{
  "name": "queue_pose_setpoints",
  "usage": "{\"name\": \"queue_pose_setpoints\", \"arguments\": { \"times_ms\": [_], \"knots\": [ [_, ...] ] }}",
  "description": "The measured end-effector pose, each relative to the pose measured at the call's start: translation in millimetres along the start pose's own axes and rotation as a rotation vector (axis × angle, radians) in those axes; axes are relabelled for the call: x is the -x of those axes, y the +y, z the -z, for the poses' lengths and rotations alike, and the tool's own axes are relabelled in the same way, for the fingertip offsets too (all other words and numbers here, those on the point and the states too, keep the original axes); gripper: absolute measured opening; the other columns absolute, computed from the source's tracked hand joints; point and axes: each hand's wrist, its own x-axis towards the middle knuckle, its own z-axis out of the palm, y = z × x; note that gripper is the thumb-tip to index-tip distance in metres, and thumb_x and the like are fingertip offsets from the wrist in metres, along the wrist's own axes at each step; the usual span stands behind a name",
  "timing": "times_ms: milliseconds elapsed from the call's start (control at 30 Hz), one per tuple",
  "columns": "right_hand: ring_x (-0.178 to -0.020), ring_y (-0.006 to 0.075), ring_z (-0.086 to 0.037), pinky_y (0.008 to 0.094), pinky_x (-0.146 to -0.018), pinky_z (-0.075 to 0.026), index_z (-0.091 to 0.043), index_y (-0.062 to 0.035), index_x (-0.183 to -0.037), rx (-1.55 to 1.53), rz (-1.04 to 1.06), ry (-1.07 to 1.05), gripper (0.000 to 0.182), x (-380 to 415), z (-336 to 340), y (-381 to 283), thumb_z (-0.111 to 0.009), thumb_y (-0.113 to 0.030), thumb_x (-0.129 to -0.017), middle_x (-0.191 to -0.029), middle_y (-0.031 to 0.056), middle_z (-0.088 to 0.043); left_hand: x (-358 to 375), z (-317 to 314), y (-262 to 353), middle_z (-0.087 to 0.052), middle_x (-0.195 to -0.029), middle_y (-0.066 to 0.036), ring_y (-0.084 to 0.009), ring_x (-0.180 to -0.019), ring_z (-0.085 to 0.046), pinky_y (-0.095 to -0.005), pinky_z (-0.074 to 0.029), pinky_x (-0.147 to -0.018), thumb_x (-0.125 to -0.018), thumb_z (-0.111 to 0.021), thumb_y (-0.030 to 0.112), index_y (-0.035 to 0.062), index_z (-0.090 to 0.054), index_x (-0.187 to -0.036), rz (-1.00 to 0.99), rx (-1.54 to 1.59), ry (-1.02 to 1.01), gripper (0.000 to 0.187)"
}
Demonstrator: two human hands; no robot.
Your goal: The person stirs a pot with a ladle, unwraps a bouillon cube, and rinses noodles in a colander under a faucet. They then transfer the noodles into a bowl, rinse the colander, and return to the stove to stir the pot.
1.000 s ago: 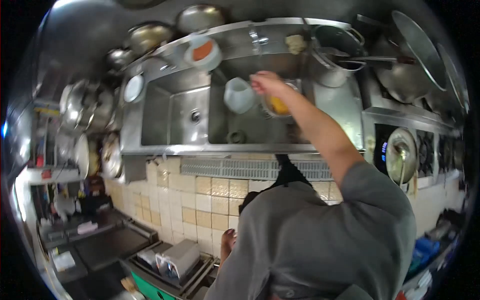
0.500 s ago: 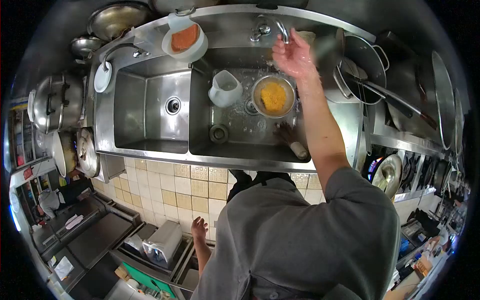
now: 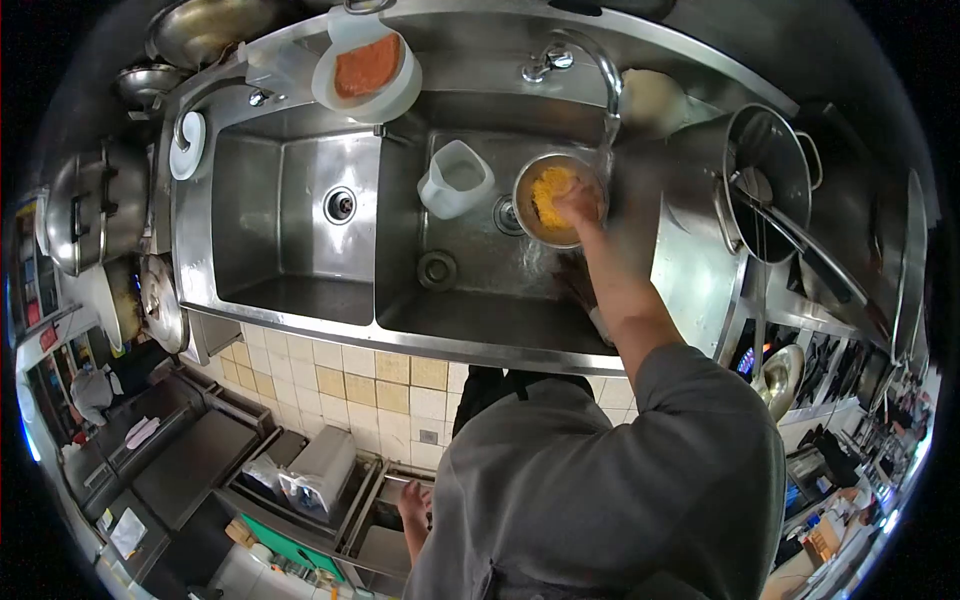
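My right hand (image 3: pixel 578 205) reaches into a round metal bowl (image 3: pixel 548 236) in the right sink basin (image 3: pixel 470 315). Its fingers touch yellow shredded food (image 3: pixel 549 190) and are partly hidden and blurred. A white pitcher (image 3: pixel 457 180) stands left of the bowl. Just beyond my hand, the curved faucet (image 3: pixel 612 90) hangs over the basin. My left hand (image 3: pixel 415 500) is low beside my body, empty with its fingers apart, near the counter behind me.
A white container (image 3: pixel 405 95) with orange-red contents sits on the back sink ledge. A large pot (image 3: pixel 765 170) holding long-handled utensils is at the right. Behind my forearm lies a dark brush-like object (image 3: pixel 577 280). Lidded metal cookware (image 3: pixel 105 205) stands at the far left.
My right hand has moved from beneath the faucet down into the bowl with the yellow food. My left hand has shifted slightly lower. The camera view has shifted too.
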Motion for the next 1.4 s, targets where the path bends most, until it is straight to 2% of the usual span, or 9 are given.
{"name": "queue_pose_setpoints", "arguments": {
  "times_ms": [67, 133, 233, 400, 500, 767, 933, 1233, 1400],
  "knots": [
    [-0.142, 0.0384, -0.032, 0.0468, -0.11, -0.039, -0.042, -0.0152, -0.146, 0.534, 0.248, 0.275, 0.074, 62.2, 15.8, -43.1, -0.074, -0.032, -0.081, -0.157, 0.0211, -0.026, -7.2, 9.9, -25.7, -0.059, -0.126, -0.007, -0.0257, -0.111, -0.064, -0.0368, -0.052, -0.078, -0.1, -0.056, 0.021, 0.0117, -0.051, -0.135, 0.03, 0.037, 0.01, 0.037],
    [-0.149, 0.0355, -0.014, 0.0459, -0.119, -0.024, -0.037, -0.0189, -0.15, 0.511, 0.151, 0.13, 0.083, 51.9, 7.6, -49.2, -0.077, -0.034, -0.079, -0.162, 0.0155, -0.011, -1.9, 6.2, -25.9, -0.058, -0.128, -0.008, -0.0258, -0.11, -0.064, -0.0337, -0.053, -0.075, -0.1, -0.057, 0.019, 0.0097, -0.052, -0.134, 0.06, 0.067, 0.022, 0.036],
    [-0.143, 0.0383, -0.029, 0.0474, -0.115, -0.033, -0.04, -0.0201, -0.148, 0.625, 0.223, 0.016, 0.079, 38.2, 3.3, -47.7, -0.078, -0.032, -0.079, -0.158, 0.0181, -0.024, 1.9, 6.7, -31.7, -0.058, -0.13, -0.011, -0.0246, -0.107, -0.066, -0.0317, -0.053, -0.073, -0.1, -0.057, 0.014, 0.0071, -0.053, -0.134, 0.036, -0.239, 0.09, 0.035],
    [-0.11, 0.0383, -0.063, 0.0442, -0.092, -0.05, -0.059, -0.0105, -0.123, 0.319, 0.251, -0.082, 0.042, -3.3, 18.8, -27.7, -0.066, -0.023, -0.083, -0.116, 0.0214, -0.066, -67.6, 55.5, -99.5, -0.057, -0.132, -0.016, -0.0336, -0.111, -0.063, -0.043, -0.055, -0.081, -0.1, -0.057, 0.016, 0.0084, -0.049, -0.139, -0.04, 0.349, -0.187, 0.04],
    [-0.11, 0.0354, -0.063, 0.0427, -0.092, -0.05, -0.062, -0.0098, -0.12, 0.285, 0.174, 0.12, 0.038, 34.9, 37.0, -36.6, -0.063, -0.023, -0.085, -0.115, 0.0189, -0.067, -40.5, 42.9, -69.1, -0.057, -0.13, -0.015, -0.0369, -0.114, -0.06, -0.0493, -0.053, -0.086, -0.099, -0.058, 0.019, 0.0106, -0.048, -0.139, -0.273, -0.214, -0.046, 0.042],
    [-0.105, 0.035, -0.066, 0.043, -0.09, -0.052, -0.067, -0.0121, -0.115, 0.054, 0.282, 0.285, 0.032, 80.4, 67.0, -38.9, -0.063, -0.024, -0.086, -0.11, 0.0195, -0.069, -107.1, 43.2, -69.9, -0.056, -0.133, -0.009, -0.0305, -0.11, -0.061, -0.0506, -0.049, -0.086, -0.1, -0.057, 0.025, 0.0152, -0.047, -0.139, 0.092, 0.18, -0.144, 0.042],
    [-0.089, 0.0241, -0.071, 0.0338, -0.081, -0.054, -0.068, -0.0114, -0.107, -0.021, 0.296, 0.348, 0.019, 94.1, 77.3, -50.1, -0.061, -0.015, -0.09, -0.098, 0.0124, -0.073, -38.4, 20.3, -31.5, -0.057, -0.13, -0.009, -0.0308, -0.111, -0.06, -0.0517, -0.048, -0.087, -0.099, -0.058, 0.028, 0.0157, -0.045, -0.14, -0.087, 0.043, -0.079, 0.044],
    [-0.08, 0.0287, -0.072, 0.0354, -0.075, -0.056, -0.069, -0.0067, -0.098, -0.416, 0.177, 0.146, 0.017, 144.9, 106.6, -93.6, -0.065, -0.019, -0.087, -0.088, 0.0155, -0.072, -23.7, 12.8, -45.4, -0.055, -0.133, -0.011, -0.0353, -0.121, -0.055, -0.0541, -0.047, -0.092, -0.101, -0.054, 0.026, 0.0133, -0.045, -0.139, -0.054, -0.074, -0.092, 0.04],
    [-0.089, 0.0316, -0.071, 0.0432, -0.083, -0.055, -0.069, -0.0066, -0.102, -0.043, 0.249, 0.245, 0.026, 100.2, 102.6, -79.4, -0.068, -0.026, -0.085, -0.092, 0.0167, -0.072, -12.0, 7.6, -40.7, -0.055, -0.134, -0.011, -0.037, -0.12, -0.055, -0.0539, -0.048, -0.091, -0.101, -0.055, 0.024, 0.0124, -0.047, -0.138, -0.029, 0.023, -0.051, 0.04]
  ]
}}
